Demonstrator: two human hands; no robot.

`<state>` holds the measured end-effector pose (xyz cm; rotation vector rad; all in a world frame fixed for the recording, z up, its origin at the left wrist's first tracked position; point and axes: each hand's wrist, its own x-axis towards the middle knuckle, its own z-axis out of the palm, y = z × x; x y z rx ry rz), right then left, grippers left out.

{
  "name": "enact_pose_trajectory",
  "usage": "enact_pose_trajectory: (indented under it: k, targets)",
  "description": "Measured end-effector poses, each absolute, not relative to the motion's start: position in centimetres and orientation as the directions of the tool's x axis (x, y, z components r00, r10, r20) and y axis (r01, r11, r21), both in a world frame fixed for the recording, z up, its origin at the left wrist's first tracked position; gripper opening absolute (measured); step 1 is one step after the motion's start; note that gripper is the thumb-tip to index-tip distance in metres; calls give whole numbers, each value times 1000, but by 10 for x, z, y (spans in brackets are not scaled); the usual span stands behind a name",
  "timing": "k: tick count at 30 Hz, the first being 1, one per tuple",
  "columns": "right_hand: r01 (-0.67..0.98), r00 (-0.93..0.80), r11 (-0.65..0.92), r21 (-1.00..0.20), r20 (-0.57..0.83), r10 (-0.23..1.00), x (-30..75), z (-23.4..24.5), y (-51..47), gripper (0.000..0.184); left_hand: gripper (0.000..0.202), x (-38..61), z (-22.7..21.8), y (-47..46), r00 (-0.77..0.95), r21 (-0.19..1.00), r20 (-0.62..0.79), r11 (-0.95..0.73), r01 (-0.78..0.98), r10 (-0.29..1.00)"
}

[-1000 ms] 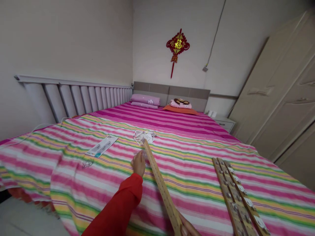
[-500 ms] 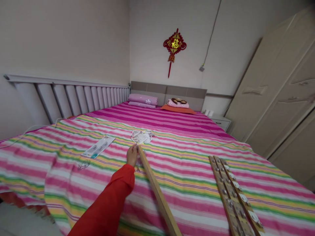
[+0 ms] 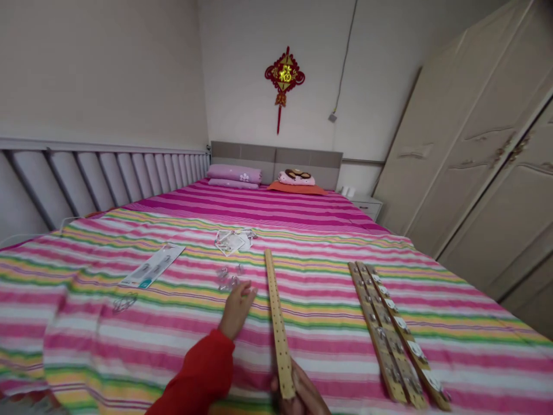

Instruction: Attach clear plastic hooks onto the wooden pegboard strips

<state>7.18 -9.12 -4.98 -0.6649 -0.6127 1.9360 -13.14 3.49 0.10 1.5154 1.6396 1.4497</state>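
Observation:
My right hand (image 3: pixel 305 392) grips the near end of a long wooden strip (image 3: pixel 277 311), whose face with rows of small holes is turned up. The far end of the strip points toward the headboard. My left hand (image 3: pixel 237 308), in a red sleeve, is just left of the strip with its fingers loosely apart. Small clear, shiny pieces (image 3: pixel 228 278) lie scattered on the striped cover by its fingertips; their kind is too small to make out. Beyond them sits a little pile of white cards and packaging (image 3: pixel 233 240).
Several wooden strips with metal and white fittings (image 3: pixel 389 331) lie side by side on the right of the bed. A white packaging card (image 3: pixel 153 266) and a thin clear tangle (image 3: pixel 125 301) are on the left. Pillows (image 3: pixel 235 174) rest by the headboard (image 3: pixel 306 166).
The wooden strip has turned so its holed face shows. My left hand has come off its far end and moved back toward me. My right hand has come into view, and the view has shifted right.

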Motion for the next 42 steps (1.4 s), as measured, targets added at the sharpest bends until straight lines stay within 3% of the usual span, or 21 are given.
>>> enact_pose_trajectory:
  k: [2, 5, 9, 13, 16, 19, 22, 26, 28, 33, 36, 42]
  targets:
    - [-693, -438, -449, -564, -165, 883, 53, -47, -82, 44, 45, -112, -9, 22, -231, 800, 419, -237, 551, 878]
    - [-721, -419, -446, -530, -180, 890, 32, -42, -73, 41, 42, -101, -17, 17, -160, 619, 563, -285, 732, 811]
    - [-650, -409, -435, -623, -196, 891, 22, -42, -66, 50, 32, -117, -21, 26, -66, 462, 630, -306, 832, 774]
    - [-516, -367, -406, -754, -234, 900, 31, -58, -71, 76, 33, -138, -30, 17, -2, 295, 711, -295, 909, 703]
    - [-415, -299, -345, -842, -232, 926, 54, -77, -85, 73, 38, -151, -38, 3, -45, 249, 716, -195, 949, 696]
    - [-383, -198, -281, -880, -218, 955, 89, -91, -103, 58, 34, -171, -42, 1, -54, 273, 680, -185, 944, 731]
    - [-421, -33, -242, -874, -252, 967, 133, -90, -119, 54, 36, -196, -37, 17, -6, 323, 681, -293, 900, 732]
    - [-541, 385, -49, -840, -299, 873, 186, -68, -129, 50, 42, -206, -19, 35, -151, 371, 663, -147, 917, 733]
    - [-583, 466, -5, -813, -339, 817, 205, -55, -129, 49, 48, -191, -12, 29, -194, 416, 628, -114, 902, 753]
    - [-728, 393, 12, -686, -403, 827, 224, -34, -114, 45, 61, -120, -25, -7, -187, 688, 399, -158, 708, 898]
    - [-797, 338, 35, -603, -398, 853, 222, -36, -103, 37, 78, -91, -48, -13, -188, 689, 394, -154, 708, 900]
    - [-878, 238, 44, -477, -354, 904, 221, -53, -88, 26, 59, -80, -72, 4, -202, 719, 431, -199, 666, 880]
